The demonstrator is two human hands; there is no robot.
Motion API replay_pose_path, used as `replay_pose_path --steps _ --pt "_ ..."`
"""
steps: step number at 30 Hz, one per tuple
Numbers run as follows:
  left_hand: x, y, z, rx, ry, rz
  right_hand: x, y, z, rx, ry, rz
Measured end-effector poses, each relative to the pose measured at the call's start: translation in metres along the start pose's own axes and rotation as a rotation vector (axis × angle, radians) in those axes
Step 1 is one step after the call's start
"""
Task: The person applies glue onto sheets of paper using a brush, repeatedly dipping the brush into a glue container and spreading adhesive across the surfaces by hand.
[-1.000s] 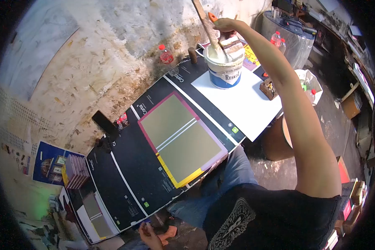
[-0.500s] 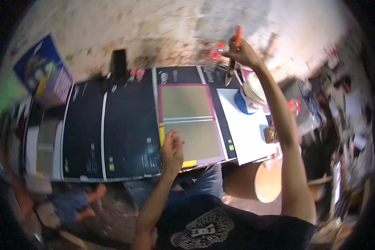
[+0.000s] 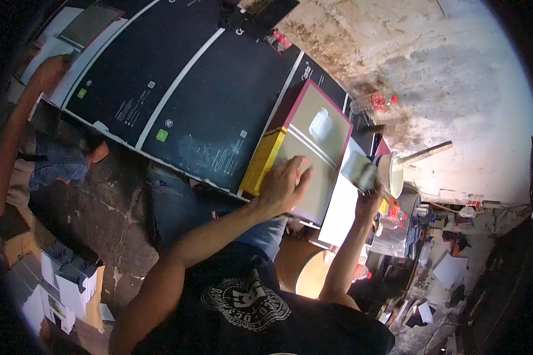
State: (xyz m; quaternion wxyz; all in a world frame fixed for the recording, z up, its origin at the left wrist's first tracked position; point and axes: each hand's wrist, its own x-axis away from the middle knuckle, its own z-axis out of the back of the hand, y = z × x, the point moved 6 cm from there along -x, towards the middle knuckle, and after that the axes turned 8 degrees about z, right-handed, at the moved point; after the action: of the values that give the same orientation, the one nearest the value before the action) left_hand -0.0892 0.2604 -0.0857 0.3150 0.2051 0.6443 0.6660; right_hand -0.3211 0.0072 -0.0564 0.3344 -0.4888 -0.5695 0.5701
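My left hand (image 3: 285, 186) rests on a stack of grey-beige boards (image 3: 302, 152) with maroon and yellow edges, its fingers loosely apart. A wet-looking white patch (image 3: 321, 125) lies on the upper part of the top board. To the right, my right hand (image 3: 369, 204) is closed on a brush (image 3: 363, 177) with an orange handle. The wide bristles are blurred and sit over a white sheet (image 3: 339, 204), beside the stack. A white tub (image 3: 395, 176) stands just beyond the brush, with a wooden stick (image 3: 426, 152) leaning out of it.
Dark printed panels (image 3: 204, 103) cover the table to the left. A plastic bottle (image 3: 376, 103) with red lies by the stained wall. At the left edge is another person's arm (image 3: 26, 109), near a further board (image 3: 92, 26). A round tan container (image 3: 314, 273) stands below the table edge.
The view has turned. My right hand has brought the brush from the table's far side to beside the boards. A white patch now shows on the top board. My left hand remains at the stack.
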Motion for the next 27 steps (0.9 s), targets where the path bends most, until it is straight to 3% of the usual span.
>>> replay_pose_path --steps 2,3,7,12,15,17,24,26,27 --pt "-0.008 -0.004 0.006 0.233 -0.035 0.140 0.035 -0.033 -0.015 -0.194 0.047 -0.016" --pt "-0.012 -0.004 0.007 0.343 -0.057 0.209 0.046 -0.039 -0.022 -0.089 0.060 0.020" --pt "-0.017 0.002 0.016 0.412 0.060 0.147 0.071 -0.037 -0.070 0.313 0.076 0.172" --pt "-0.017 -0.010 0.008 0.215 0.151 0.017 0.087 -0.002 -0.147 0.382 0.009 0.157" --pt "-0.016 -0.004 0.012 0.121 0.099 0.083 0.091 0.009 -0.137 0.333 0.023 0.131" --pt "-0.015 -0.007 0.012 0.115 0.127 0.032 0.085 0.008 -0.098 0.483 -0.017 0.110" --pt "-0.015 0.000 0.016 0.184 0.102 0.039 0.060 -0.052 -0.067 0.904 0.012 0.365" --pt "-0.013 0.002 0.013 0.146 0.072 0.045 0.043 -0.060 -0.094 0.636 0.043 0.427" --pt "-0.012 0.002 0.011 0.128 0.071 0.039 0.031 -0.055 -0.104 0.644 0.096 0.448"
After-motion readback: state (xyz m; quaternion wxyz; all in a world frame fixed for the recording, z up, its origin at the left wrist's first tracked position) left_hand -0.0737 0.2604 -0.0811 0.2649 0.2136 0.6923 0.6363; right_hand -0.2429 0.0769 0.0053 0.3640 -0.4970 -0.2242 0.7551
